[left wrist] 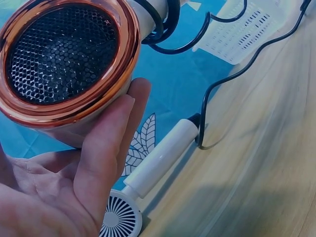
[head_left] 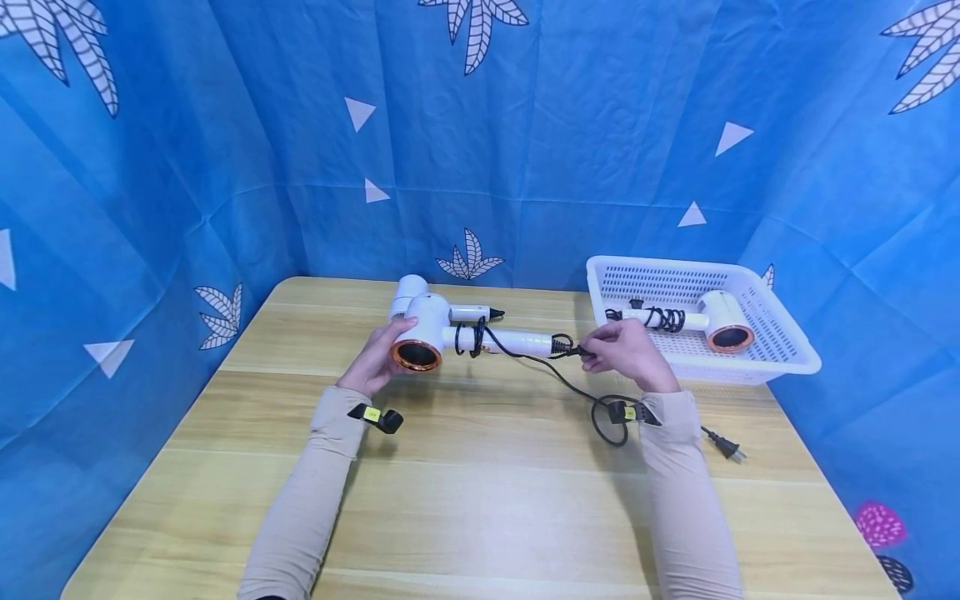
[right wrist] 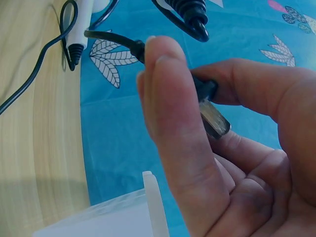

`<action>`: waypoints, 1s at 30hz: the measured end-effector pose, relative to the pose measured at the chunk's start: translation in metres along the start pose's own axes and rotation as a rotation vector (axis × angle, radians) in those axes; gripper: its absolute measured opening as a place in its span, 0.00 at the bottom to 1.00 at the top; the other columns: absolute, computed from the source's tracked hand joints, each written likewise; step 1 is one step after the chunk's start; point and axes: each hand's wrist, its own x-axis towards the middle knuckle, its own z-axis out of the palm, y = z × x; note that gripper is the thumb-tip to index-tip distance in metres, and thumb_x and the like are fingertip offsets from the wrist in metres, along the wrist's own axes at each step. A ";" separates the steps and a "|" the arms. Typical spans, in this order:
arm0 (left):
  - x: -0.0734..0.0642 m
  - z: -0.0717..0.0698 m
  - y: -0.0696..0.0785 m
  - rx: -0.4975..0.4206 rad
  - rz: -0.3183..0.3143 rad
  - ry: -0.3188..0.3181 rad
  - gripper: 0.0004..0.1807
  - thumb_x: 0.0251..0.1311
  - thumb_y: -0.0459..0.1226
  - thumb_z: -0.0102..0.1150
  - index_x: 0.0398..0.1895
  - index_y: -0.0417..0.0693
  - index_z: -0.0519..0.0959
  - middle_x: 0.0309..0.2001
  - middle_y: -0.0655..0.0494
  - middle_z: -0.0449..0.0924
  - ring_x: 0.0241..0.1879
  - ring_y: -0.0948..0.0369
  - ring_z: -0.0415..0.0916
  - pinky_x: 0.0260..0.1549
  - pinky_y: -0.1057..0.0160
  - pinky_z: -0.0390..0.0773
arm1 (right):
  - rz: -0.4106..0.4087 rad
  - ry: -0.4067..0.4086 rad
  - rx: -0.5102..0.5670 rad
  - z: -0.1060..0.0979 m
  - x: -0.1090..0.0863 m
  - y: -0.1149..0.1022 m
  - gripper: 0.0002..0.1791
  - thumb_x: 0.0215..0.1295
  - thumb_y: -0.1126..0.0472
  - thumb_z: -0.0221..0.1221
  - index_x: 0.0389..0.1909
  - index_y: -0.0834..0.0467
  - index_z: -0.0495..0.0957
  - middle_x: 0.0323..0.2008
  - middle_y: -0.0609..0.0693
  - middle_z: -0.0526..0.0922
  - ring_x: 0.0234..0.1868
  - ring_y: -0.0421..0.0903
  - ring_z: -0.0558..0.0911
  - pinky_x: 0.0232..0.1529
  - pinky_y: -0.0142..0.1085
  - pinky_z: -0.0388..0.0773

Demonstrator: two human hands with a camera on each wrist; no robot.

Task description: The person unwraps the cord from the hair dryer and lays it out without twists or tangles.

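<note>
My left hand (head_left: 372, 360) grips the head of a white hair dryer (head_left: 513, 341) with a copper-coloured ring, holding it above the table with its handle pointing right. A black cord (left wrist: 157, 22) is wound round that handle. At the handle's end, my right hand (head_left: 626, 354) pinches a black plug (right wrist: 205, 89) between thumb and fingers. The plug's metal prongs show in the right wrist view. Behind the held dryer, a second white hair dryer (head_left: 408, 287) lies on the table, partly hidden by it.
A white perforated basket (head_left: 787, 367) stands at the back right, holding another white hair dryer (head_left: 723, 321) with its cord wrapped round the handle. A loose black cord (head_left: 558, 377) runs across the wooden table (head_left: 480, 500) to a plug (head_left: 726, 446) near the right edge. Blue curtain (head_left: 570, 125) surrounds the table.
</note>
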 end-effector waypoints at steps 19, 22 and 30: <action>0.003 0.002 -0.004 0.014 -0.027 -0.012 0.31 0.70 0.52 0.55 0.68 0.42 0.65 0.48 0.57 0.81 0.45 0.62 0.83 0.46 0.64 0.84 | -0.099 0.271 0.265 -0.007 0.003 0.002 0.20 0.72 0.66 0.60 0.54 0.80 0.76 0.26 0.42 0.89 0.27 0.39 0.90 0.37 0.33 0.88; 0.004 0.001 -0.004 0.009 -0.025 -0.020 0.30 0.70 0.51 0.55 0.67 0.43 0.66 0.48 0.57 0.81 0.45 0.62 0.83 0.46 0.63 0.85 | -0.126 0.307 0.348 -0.007 0.000 -0.001 0.18 0.72 0.66 0.61 0.52 0.78 0.77 0.25 0.44 0.90 0.25 0.38 0.89 0.36 0.33 0.88; 0.005 0.001 -0.005 0.013 -0.026 -0.021 0.30 0.71 0.50 0.55 0.67 0.42 0.65 0.47 0.57 0.82 0.44 0.62 0.84 0.45 0.63 0.85 | -0.216 0.347 0.584 -0.009 -0.006 -0.011 0.07 0.71 0.69 0.61 0.34 0.58 0.86 0.23 0.50 0.90 0.23 0.40 0.89 0.33 0.32 0.88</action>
